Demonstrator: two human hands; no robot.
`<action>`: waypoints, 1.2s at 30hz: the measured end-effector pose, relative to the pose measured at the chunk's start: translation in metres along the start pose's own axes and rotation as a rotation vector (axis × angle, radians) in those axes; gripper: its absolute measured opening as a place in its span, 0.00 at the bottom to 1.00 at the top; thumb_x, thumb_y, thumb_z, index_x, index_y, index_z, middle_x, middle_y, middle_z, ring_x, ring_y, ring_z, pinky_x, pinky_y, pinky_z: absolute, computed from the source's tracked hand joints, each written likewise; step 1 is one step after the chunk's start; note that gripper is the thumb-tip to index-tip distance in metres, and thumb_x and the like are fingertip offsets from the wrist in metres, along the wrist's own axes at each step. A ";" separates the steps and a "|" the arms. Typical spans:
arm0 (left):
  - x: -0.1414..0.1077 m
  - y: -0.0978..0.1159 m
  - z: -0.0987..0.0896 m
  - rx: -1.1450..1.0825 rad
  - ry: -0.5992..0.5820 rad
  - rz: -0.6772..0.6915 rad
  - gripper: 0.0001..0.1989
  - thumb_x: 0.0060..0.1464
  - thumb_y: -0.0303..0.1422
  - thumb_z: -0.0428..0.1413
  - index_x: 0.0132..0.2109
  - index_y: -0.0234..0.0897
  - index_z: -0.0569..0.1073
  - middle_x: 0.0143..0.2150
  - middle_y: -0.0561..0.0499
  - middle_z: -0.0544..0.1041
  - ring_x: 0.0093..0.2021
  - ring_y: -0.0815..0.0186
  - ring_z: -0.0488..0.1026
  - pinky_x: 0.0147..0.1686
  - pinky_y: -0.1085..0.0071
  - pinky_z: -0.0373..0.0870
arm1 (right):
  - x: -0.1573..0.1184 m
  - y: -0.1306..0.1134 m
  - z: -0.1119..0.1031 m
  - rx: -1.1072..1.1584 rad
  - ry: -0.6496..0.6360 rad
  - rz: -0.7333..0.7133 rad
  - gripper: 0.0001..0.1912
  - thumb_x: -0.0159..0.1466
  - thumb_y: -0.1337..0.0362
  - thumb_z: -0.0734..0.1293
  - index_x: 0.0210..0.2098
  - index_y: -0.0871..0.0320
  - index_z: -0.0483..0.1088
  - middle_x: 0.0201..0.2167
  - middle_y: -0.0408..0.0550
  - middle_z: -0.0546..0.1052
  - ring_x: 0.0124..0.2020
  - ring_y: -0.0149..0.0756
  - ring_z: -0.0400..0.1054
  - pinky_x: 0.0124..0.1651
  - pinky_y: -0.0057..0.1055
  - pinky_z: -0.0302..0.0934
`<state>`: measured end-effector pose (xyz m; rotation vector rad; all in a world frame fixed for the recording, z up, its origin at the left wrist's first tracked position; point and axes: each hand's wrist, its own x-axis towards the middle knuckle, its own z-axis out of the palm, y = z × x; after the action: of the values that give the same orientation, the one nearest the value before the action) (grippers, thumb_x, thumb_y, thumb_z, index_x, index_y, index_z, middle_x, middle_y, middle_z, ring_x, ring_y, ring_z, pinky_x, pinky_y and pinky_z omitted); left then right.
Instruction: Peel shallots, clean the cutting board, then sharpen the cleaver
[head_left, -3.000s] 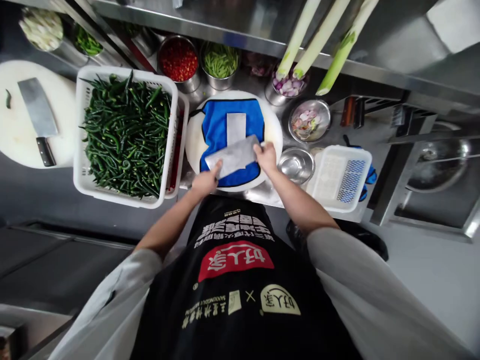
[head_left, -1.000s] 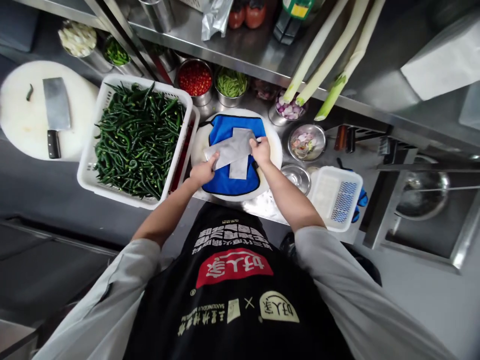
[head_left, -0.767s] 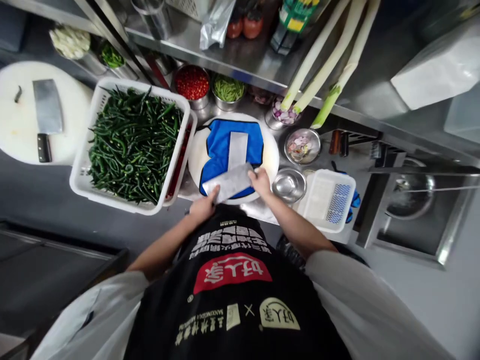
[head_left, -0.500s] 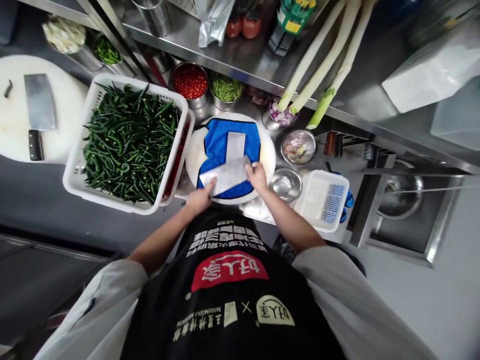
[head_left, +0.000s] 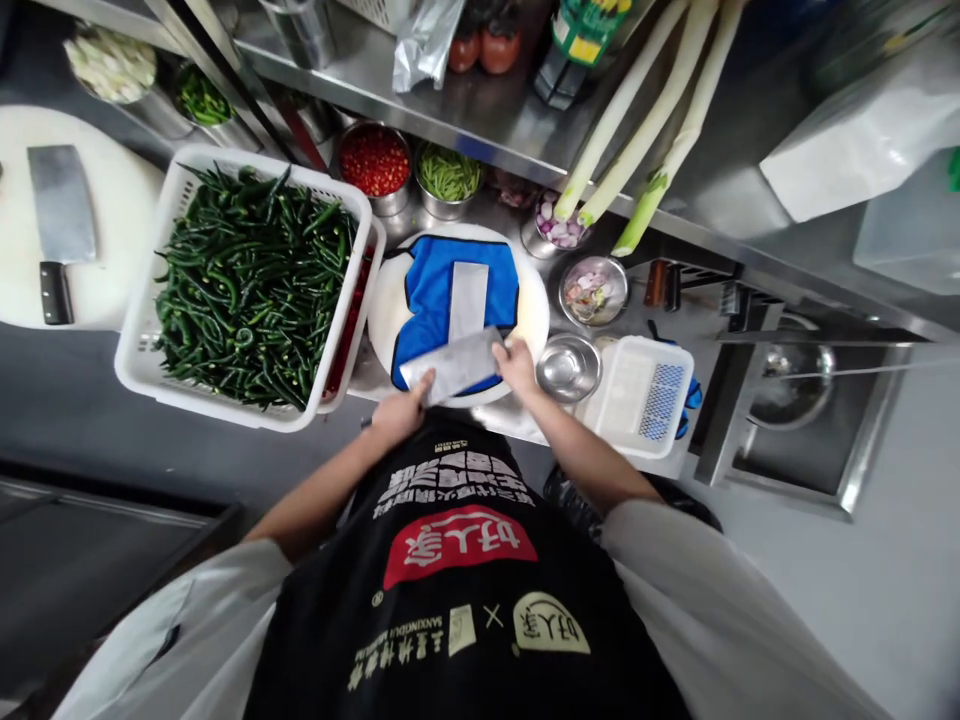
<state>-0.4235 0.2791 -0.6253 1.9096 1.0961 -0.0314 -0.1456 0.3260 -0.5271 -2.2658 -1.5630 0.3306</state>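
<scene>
A cleaver (head_left: 454,368) is held between my two hands, its broad blade slanting up to the right. My left hand (head_left: 399,412) closes on its left end with the thumb on the blade; a dark stub, perhaps the handle's end, shows beyond that hand. My right hand (head_left: 516,366) pinches the far right end. Partly covered by the blade lies a pale rectangular whetstone (head_left: 468,292). Beneath it, a blue cloth (head_left: 429,282) with black edging is spread over a round white cutting board (head_left: 534,308). Whether blade and stone touch, I cannot tell.
To the left, a white basket (head_left: 135,345) holds green chilies, and another cleaver (head_left: 63,205) lies on a second board (head_left: 127,220). An empty steel bowl (head_left: 568,368) and white basket (head_left: 611,400) stand right. Leeks (head_left: 637,110) overhang the metal shelf (head_left: 495,130).
The cleaver has tilted slightly and its near edge has come a little toward me, both hands still holding it. The surroundings have shifted slightly left in view.
</scene>
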 end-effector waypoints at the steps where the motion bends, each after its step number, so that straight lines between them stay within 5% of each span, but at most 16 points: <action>1: 0.009 -0.002 -0.009 0.012 0.047 -0.009 0.47 0.70 0.34 0.54 0.86 0.50 0.38 0.54 0.39 0.85 0.51 0.50 0.84 0.53 0.61 0.76 | 0.013 -0.005 0.002 0.007 0.017 -0.025 0.22 0.70 0.41 0.68 0.46 0.53 0.70 0.28 0.45 0.75 0.37 0.50 0.79 0.43 0.43 0.76; 5: 0.032 -0.004 -0.036 0.024 0.188 -0.027 0.47 0.70 0.36 0.55 0.86 0.49 0.40 0.56 0.38 0.84 0.54 0.49 0.84 0.54 0.61 0.76 | 0.049 -0.021 0.005 0.023 0.054 -0.115 0.22 0.72 0.41 0.66 0.49 0.54 0.69 0.31 0.47 0.77 0.40 0.47 0.79 0.46 0.40 0.75; 10: -0.004 0.003 -0.003 0.012 -0.007 -0.018 0.46 0.71 0.34 0.53 0.86 0.50 0.39 0.51 0.41 0.86 0.48 0.52 0.85 0.51 0.62 0.77 | -0.002 -0.003 -0.002 -0.011 -0.040 -0.001 0.25 0.71 0.39 0.67 0.49 0.54 0.71 0.31 0.48 0.78 0.38 0.50 0.80 0.43 0.43 0.76; 16: 0.022 -0.002 -0.029 0.053 0.174 -0.066 0.46 0.70 0.35 0.53 0.86 0.48 0.38 0.56 0.38 0.84 0.53 0.50 0.84 0.53 0.61 0.77 | 0.043 -0.020 0.011 0.047 0.051 -0.021 0.21 0.71 0.43 0.67 0.48 0.54 0.69 0.32 0.47 0.77 0.41 0.51 0.80 0.46 0.43 0.76; 21: -0.012 0.003 0.008 -0.011 -0.019 -0.060 0.44 0.72 0.35 0.52 0.86 0.46 0.41 0.51 0.39 0.86 0.48 0.50 0.85 0.50 0.62 0.77 | -0.005 0.000 0.008 0.000 -0.048 0.012 0.22 0.70 0.40 0.68 0.46 0.52 0.69 0.29 0.45 0.76 0.36 0.50 0.78 0.42 0.43 0.76; 27: 0.018 -0.006 -0.026 0.038 0.172 -0.080 0.47 0.70 0.35 0.54 0.86 0.47 0.38 0.55 0.38 0.84 0.53 0.49 0.84 0.53 0.61 0.76 | 0.044 -0.014 0.019 0.026 0.027 -0.100 0.22 0.72 0.41 0.68 0.48 0.54 0.67 0.32 0.47 0.77 0.41 0.51 0.79 0.48 0.43 0.74; 32: -0.009 0.000 0.005 -0.010 -0.011 -0.050 0.46 0.71 0.34 0.53 0.86 0.49 0.39 0.52 0.39 0.85 0.49 0.50 0.85 0.50 0.61 0.77 | 0.002 0.006 0.012 -0.016 -0.018 -0.006 0.20 0.70 0.43 0.69 0.46 0.52 0.67 0.29 0.45 0.74 0.38 0.50 0.77 0.45 0.43 0.74; 36: 0.014 -0.005 -0.017 0.033 0.117 -0.056 0.46 0.70 0.34 0.53 0.86 0.49 0.39 0.55 0.38 0.85 0.53 0.48 0.84 0.53 0.59 0.77 | 0.037 -0.006 0.020 -0.021 0.041 0.049 0.18 0.69 0.48 0.70 0.46 0.53 0.66 0.32 0.45 0.75 0.40 0.49 0.78 0.48 0.44 0.74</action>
<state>-0.4250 0.3016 -0.6250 1.9292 1.2341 0.0313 -0.1454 0.3658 -0.5421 -2.3147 -1.4998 0.2805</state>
